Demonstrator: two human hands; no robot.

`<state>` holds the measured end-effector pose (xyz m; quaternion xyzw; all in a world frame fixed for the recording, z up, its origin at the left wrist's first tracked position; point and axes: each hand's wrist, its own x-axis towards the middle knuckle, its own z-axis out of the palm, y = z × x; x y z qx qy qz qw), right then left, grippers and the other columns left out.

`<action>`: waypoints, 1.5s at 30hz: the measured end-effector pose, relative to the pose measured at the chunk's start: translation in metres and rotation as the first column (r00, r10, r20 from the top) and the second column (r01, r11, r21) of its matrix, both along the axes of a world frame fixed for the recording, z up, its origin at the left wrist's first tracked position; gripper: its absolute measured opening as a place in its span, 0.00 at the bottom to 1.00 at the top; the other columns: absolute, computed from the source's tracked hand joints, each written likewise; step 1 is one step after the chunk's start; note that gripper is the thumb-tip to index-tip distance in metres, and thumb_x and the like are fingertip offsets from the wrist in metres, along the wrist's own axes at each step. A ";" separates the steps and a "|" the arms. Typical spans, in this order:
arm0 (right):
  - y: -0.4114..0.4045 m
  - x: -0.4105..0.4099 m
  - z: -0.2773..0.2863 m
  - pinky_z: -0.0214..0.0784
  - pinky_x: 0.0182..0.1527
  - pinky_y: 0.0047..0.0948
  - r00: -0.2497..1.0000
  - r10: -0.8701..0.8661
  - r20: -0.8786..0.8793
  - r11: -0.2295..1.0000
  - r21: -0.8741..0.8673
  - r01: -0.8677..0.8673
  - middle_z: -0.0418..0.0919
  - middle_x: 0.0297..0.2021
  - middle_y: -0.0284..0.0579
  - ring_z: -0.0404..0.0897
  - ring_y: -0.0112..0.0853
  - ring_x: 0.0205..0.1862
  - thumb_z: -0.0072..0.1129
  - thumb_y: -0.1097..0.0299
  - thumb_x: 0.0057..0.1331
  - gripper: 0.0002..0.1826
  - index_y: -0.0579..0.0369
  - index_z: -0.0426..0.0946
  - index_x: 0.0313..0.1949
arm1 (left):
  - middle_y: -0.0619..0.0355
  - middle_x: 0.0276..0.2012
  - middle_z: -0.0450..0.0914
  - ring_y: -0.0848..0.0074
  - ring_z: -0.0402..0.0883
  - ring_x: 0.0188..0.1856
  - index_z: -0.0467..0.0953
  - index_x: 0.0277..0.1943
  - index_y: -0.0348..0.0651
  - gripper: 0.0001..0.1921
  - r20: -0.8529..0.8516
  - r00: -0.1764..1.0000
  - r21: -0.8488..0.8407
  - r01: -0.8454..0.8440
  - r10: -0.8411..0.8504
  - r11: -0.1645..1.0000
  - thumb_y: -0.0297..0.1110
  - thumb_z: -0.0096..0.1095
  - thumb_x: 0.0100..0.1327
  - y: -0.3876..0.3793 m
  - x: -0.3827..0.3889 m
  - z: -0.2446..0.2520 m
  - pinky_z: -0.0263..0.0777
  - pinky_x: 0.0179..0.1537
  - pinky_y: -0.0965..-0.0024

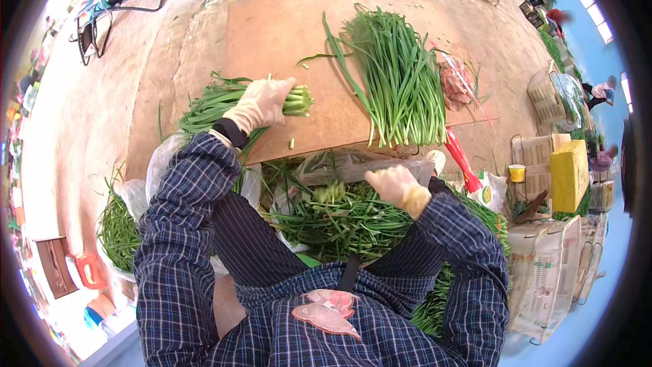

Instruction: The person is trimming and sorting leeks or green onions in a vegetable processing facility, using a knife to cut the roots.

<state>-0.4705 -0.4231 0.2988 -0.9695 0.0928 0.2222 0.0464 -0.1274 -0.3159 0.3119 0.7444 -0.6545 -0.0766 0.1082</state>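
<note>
My left hand (262, 102), in a pale glove, grips a bundle of long green stalks (299, 101) at the left of the wooden board (305, 25); the pale cut ends point right. My right hand (395, 186), gloved too, is curled over the heap of loose greens (346, 219) between my knees. Whether it holds anything is unclear; a blurred clump of short green pieces (330, 192) is to its left. A larger pile of green stalks (397, 76) lies on the board's right half, cut ends towards me. One short cut piece (292, 143) lies near the board's front edge.
Right of the pile are a crumpled pinkish cloth (456, 84) and red plastic strips (462, 160). Plastic crates (540, 275) and a yellow box (569, 176) stand at the right. A bag of greens (119, 234) is at my left. A metal-framed chair (94, 30) stands at the upper left. People are farther off.
</note>
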 end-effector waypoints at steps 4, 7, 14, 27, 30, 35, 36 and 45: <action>-0.010 -0.051 -0.003 0.76 0.33 0.46 0.877 -0.267 0.401 0.961 0.036 0.276 0.84 0.29 0.48 0.85 0.46 0.30 0.54 0.72 0.65 0.09 0.50 0.76 0.45 | 0.49 0.33 0.85 0.53 0.86 0.39 0.75 0.44 0.45 0.19 0.148 0.959 0.118 0.227 -0.243 0.967 0.35 0.71 0.49 -0.018 -0.029 -0.008 0.78 0.38 0.55; -0.067 -0.096 -0.001 0.74 0.30 0.49 0.535 -0.382 0.753 0.837 0.036 0.546 0.81 0.28 0.55 0.82 0.54 0.29 0.56 0.73 0.65 0.15 0.52 0.76 0.52 | 0.52 0.31 0.85 0.56 0.86 0.38 0.78 0.40 0.46 0.12 0.146 0.888 0.222 0.399 -0.435 0.889 0.35 0.68 0.54 -0.042 -0.059 -0.021 0.78 0.39 0.57; -0.279 -0.125 -0.048 0.70 0.27 0.33 0.083 -0.965 0.249 0.241 0.716 0.655 0.80 0.24 0.40 0.77 0.32 0.22 0.52 0.55 0.76 0.18 0.58 0.79 0.46 | 0.62 0.36 0.85 0.66 0.84 0.48 0.79 0.43 0.51 0.09 0.283 0.589 0.266 0.710 -0.757 0.652 0.29 0.61 0.59 -0.068 -0.078 -0.025 0.68 0.62 0.57; -0.122 0.039 0.017 0.75 0.51 0.31 0.442 -0.791 0.424 0.564 0.785 0.256 0.85 0.43 0.50 0.82 0.31 0.48 0.64 0.52 0.69 0.29 0.65 0.76 0.58 | 0.32 0.70 0.63 0.48 0.64 0.72 0.60 0.70 0.23 0.43 -0.892 0.211 0.194 -0.620 0.400 0.761 0.39 0.76 0.58 0.068 -0.009 -0.006 0.63 0.69 0.46; -0.084 0.128 -0.003 0.74 0.55 0.33 0.636 -0.765 0.101 0.547 0.622 0.560 0.84 0.48 0.55 0.83 0.39 0.50 0.61 0.42 0.67 0.37 0.70 0.77 0.56 | 0.28 0.71 0.60 0.41 0.65 0.70 0.60 0.70 0.22 0.45 -0.829 -0.299 0.554 -0.554 0.473 0.621 0.51 0.71 0.63 0.064 0.001 -0.029 0.65 0.67 0.48; -0.075 0.206 -0.026 0.76 0.52 0.40 0.648 -0.759 0.065 0.559 0.576 0.596 0.83 0.48 0.67 0.84 0.48 0.51 0.71 0.31 0.53 0.52 0.79 0.76 0.53 | 0.32 0.70 0.61 0.46 0.62 0.71 0.61 0.69 0.22 0.44 -0.845 -0.255 0.525 -0.561 0.470 0.640 0.52 0.70 0.64 0.012 -0.007 -0.059 0.66 0.65 0.54; -0.077 0.212 -0.031 0.76 0.52 0.40 0.674 -0.738 0.029 0.587 0.519 0.621 0.83 0.48 0.65 0.85 0.47 0.50 0.72 0.32 0.51 0.52 0.78 0.76 0.53 | 0.34 0.66 0.65 0.49 0.66 0.68 0.63 0.67 0.22 0.43 -0.873 -0.156 0.467 -0.543 0.462 0.698 0.53 0.70 0.63 0.001 -0.007 -0.059 0.67 0.62 0.57; -0.090 0.200 -0.038 0.77 0.52 0.38 0.655 -0.707 0.266 0.677 0.524 0.517 0.84 0.47 0.62 0.85 0.45 0.50 0.73 0.43 0.58 0.51 0.76 0.65 0.65 | 0.35 0.54 0.81 0.49 0.80 0.59 0.75 0.59 0.30 0.30 -0.515 0.675 -0.252 -0.709 0.528 0.659 0.44 0.69 0.59 0.048 0.005 -0.016 0.74 0.58 0.56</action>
